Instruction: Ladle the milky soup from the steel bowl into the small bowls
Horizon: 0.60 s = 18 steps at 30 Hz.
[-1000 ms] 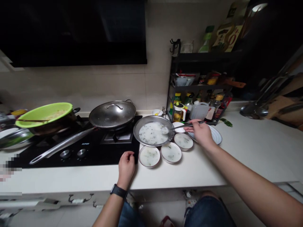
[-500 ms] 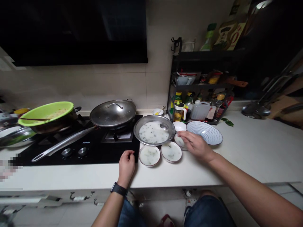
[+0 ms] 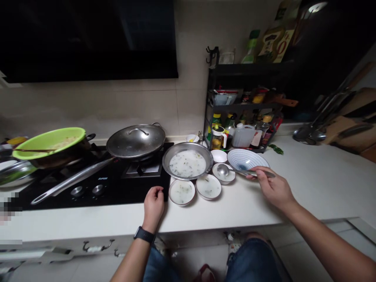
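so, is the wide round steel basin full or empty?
Partly full: cloudy white liquid with dark flecks lies in the wide round steel basin, with bare metal wall showing above it.

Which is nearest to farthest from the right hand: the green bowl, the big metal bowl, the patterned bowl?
1. Patterned bowl, just beyond the right hand.
2. Big metal bowl, further left.
3. Green bowl, far left.

Head-height view, forward (and down).
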{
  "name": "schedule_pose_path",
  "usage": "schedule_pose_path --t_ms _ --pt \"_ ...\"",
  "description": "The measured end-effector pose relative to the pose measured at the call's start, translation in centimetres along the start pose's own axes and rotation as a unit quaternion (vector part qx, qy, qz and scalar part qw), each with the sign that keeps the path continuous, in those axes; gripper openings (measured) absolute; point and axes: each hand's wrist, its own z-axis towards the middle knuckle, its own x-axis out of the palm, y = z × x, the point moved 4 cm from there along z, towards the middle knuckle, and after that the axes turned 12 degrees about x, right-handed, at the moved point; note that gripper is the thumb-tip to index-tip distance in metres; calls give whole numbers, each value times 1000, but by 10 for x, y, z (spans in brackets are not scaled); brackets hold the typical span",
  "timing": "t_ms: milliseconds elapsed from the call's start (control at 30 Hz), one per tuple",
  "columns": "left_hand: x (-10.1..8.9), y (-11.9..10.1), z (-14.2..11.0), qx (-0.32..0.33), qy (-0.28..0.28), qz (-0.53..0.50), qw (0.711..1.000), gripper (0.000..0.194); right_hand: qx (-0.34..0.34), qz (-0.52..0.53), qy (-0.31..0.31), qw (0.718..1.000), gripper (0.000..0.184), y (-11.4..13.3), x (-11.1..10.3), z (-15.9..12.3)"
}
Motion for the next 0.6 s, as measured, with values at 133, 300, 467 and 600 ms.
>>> schedule_pose_path --t_ms 133,300,467,600 --pt "0 -1 0 -4 -2 1 1000 23 173 125 16 977 27 -19 9 4" --pt "-1 -4 1 -3 -3 -2 1000 23 322 274 -14 906 12 -37 12 16" --pt "-2 -5 0 -5 -3 0 1000 23 340 311 -36 887 13 -31 6 27" --pt "-1 -3 0 -3 -1 0 1000 23 332 327 -26 884 16 -13 9 43"
